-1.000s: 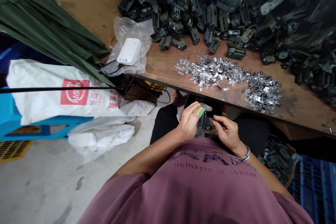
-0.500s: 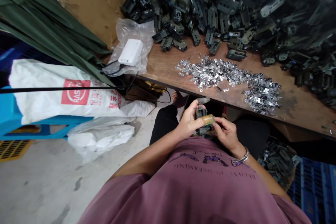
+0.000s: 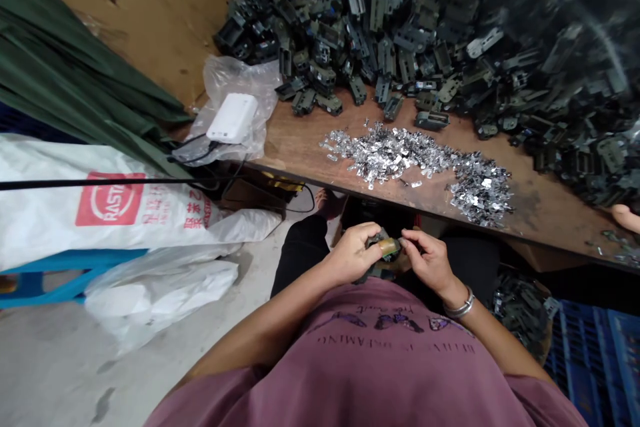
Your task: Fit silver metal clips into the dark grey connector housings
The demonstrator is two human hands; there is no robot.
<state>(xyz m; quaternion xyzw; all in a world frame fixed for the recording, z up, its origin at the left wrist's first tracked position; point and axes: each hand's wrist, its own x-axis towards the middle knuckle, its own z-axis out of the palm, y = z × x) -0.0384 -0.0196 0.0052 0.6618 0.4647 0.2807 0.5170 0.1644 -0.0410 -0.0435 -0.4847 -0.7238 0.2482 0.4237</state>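
Observation:
Above my lap, my left hand [image 3: 353, 255] is closed around a dark grey-green plastic housing [image 3: 376, 238], which is mostly hidden by the fingers. A yellowish translucent sleeve [image 3: 388, 247] covers the left thumb's tip. My right hand [image 3: 429, 260] is pinched just right of that sleeve, thumb against forefinger; whatever lies between those fingertips is too small to make out. Beyond both hands, a pile of small shiny metal clips [image 3: 400, 152] lies along the front of the wooden table [image 3: 295, 147].
Dark plastic housings [image 3: 410, 33] are heaped at the table's back. A white box-shaped device [image 3: 233, 119] rests on clear plastic at left. A printed white sack [image 3: 60, 180] lies on a blue stool [image 3: 55, 273]. Another person's fingers [image 3: 626, 219] enter at right. More housings [image 3: 523, 310] sit beside my leg.
The housing has turned and sunk deeper into my left hand, showing less. My right hand remains pinched beside it. The view has shifted, and another person's fingers have appeared at the right edge.

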